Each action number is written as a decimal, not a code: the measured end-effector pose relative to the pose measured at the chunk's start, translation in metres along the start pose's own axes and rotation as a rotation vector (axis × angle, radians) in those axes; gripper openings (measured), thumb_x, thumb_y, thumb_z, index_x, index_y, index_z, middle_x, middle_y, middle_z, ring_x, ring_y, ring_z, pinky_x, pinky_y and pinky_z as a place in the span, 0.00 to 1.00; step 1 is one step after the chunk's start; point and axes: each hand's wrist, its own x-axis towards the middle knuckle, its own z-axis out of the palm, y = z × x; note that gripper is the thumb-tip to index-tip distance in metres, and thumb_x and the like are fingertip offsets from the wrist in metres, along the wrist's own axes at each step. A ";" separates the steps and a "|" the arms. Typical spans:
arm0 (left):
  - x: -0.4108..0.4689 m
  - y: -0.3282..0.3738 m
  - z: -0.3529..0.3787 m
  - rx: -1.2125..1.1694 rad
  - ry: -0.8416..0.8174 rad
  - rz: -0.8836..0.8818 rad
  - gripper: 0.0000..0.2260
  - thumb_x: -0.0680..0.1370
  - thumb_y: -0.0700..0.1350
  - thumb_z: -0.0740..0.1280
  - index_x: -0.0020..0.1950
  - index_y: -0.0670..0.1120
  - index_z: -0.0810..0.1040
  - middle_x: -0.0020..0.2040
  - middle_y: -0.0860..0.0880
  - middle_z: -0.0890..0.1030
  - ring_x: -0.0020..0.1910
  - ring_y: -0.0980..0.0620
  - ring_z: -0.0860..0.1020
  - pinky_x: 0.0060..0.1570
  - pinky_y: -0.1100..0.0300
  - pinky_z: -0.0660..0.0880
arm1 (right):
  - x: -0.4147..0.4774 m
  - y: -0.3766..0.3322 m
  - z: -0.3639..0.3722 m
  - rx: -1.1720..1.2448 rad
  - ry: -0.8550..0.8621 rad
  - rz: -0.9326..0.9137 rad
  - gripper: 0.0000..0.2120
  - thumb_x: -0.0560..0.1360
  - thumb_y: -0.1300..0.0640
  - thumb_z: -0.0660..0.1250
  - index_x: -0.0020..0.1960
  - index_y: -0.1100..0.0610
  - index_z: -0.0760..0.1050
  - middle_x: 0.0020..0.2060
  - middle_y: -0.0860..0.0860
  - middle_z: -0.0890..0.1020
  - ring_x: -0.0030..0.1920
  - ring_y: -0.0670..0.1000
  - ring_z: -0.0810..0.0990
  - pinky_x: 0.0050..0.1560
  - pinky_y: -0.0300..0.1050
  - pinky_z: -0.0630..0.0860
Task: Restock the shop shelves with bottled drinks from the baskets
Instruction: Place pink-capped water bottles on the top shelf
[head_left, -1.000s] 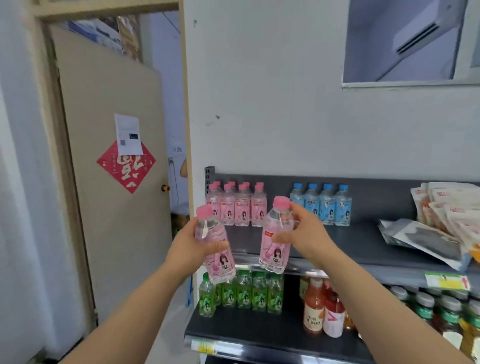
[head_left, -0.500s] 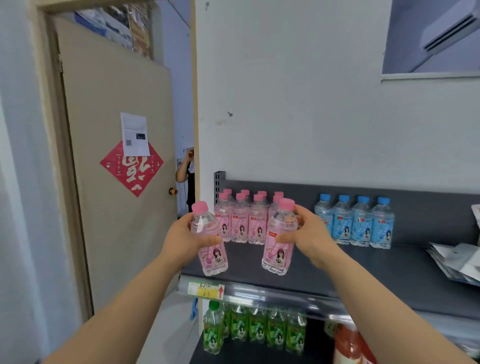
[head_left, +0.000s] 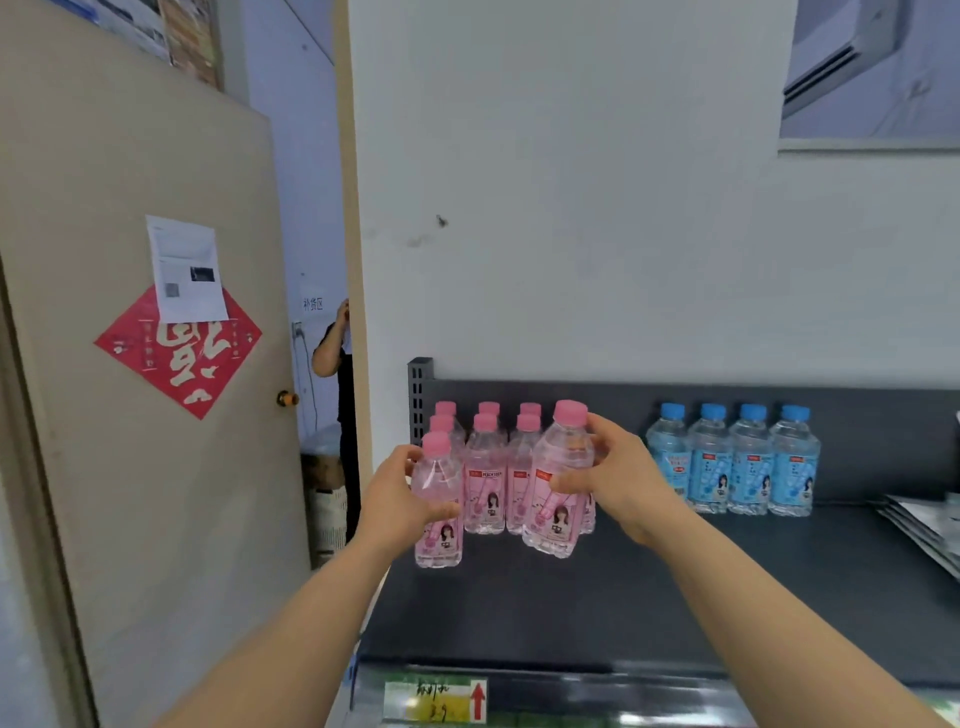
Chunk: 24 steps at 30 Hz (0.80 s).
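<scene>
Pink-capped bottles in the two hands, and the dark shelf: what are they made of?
Left-held pink-capped bottle and right-held pink-capped bottle: likely thin clear plastic, glossy; walls are see-through with highlights. Labels look like printed film; caps opaque plastic. Dark grey shelf: probably painted sheet metal, matte; its slotted upright suggests steel racking.

- Behind both sets of fingers: shelved pink bottles (head_left: 485, 467), packed in rows, fill the shelf's back-left corner.
- Nearer than the fingers: bare dark shelf (head_left: 649, 597), open.
- Right of the right fingers (head_left: 605, 434): open gap, then a row of blue bottles (head_left: 732, 467); flat packets (head_left: 919, 522) farther right.
- Left of the left fingers (head_left: 408, 454): shelf upright (head_left: 420, 384).
</scene>
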 end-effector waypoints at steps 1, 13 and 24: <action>0.004 -0.005 0.003 0.009 -0.009 0.004 0.35 0.61 0.47 0.82 0.63 0.50 0.71 0.56 0.53 0.73 0.50 0.51 0.76 0.48 0.58 0.74 | 0.003 0.002 0.003 -0.007 0.002 0.003 0.39 0.62 0.72 0.76 0.69 0.53 0.69 0.55 0.51 0.81 0.49 0.49 0.83 0.48 0.46 0.81; 0.029 -0.027 0.016 0.063 -0.066 0.050 0.38 0.62 0.54 0.80 0.68 0.52 0.68 0.59 0.50 0.76 0.53 0.51 0.78 0.57 0.51 0.76 | 0.024 0.015 0.024 -0.071 -0.071 0.039 0.32 0.62 0.73 0.76 0.59 0.48 0.76 0.43 0.43 0.82 0.39 0.37 0.81 0.36 0.30 0.75; 0.013 -0.035 -0.012 -0.139 0.048 -0.068 0.22 0.75 0.54 0.68 0.68 0.51 0.69 0.57 0.52 0.76 0.47 0.61 0.74 0.42 0.66 0.69 | 0.037 0.014 0.062 -0.118 -0.230 0.040 0.39 0.64 0.69 0.76 0.69 0.47 0.69 0.57 0.41 0.78 0.58 0.43 0.76 0.48 0.34 0.75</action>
